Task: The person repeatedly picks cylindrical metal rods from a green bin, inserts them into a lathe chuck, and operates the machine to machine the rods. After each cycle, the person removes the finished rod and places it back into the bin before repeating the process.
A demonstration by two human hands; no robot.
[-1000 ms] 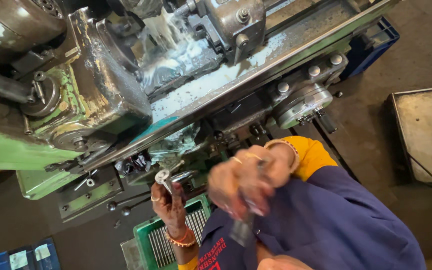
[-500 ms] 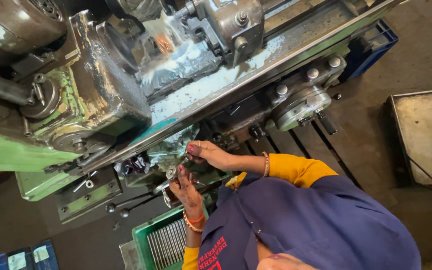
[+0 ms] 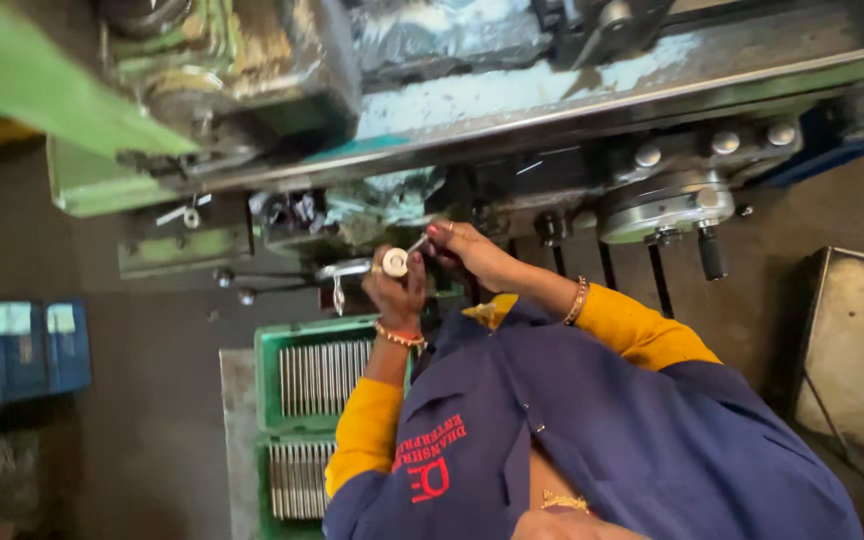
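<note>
A small round silvery metal gauge head with a pale dial-like face (image 3: pixel 395 262) sits at the top of the left hand (image 3: pixel 397 290), whose fingers are curled tight around its body, just in front of the big green-and-grey machine bed (image 3: pixel 592 95). The right hand (image 3: pixel 462 250) is touching it from the side, thumb and forefinger pinched on a thin shiny metal rod (image 3: pixel 418 243) that meets the gauge head at a slant. From the gauge a flat silvery arm with a pointed tip (image 3: pixel 340 280) sticks out away from the right hand, toward the machine's dark lever knobs (image 3: pixel 232 288). Below the gauge, nearer the body, stands a green plastic crate filled with rows of slim grey metal rods (image 3: pixel 317 378); on the far side of the right hand, under the machine bed, is a round grey handwheel with a black handle (image 3: pixel 667 205). The pinch on the rod looks light, so it could well slip and drop among the machine's ledges or into the crate; pressing it in crooked might jam it against the gauge, and the pointed arm could catch the levers close by.
</note>
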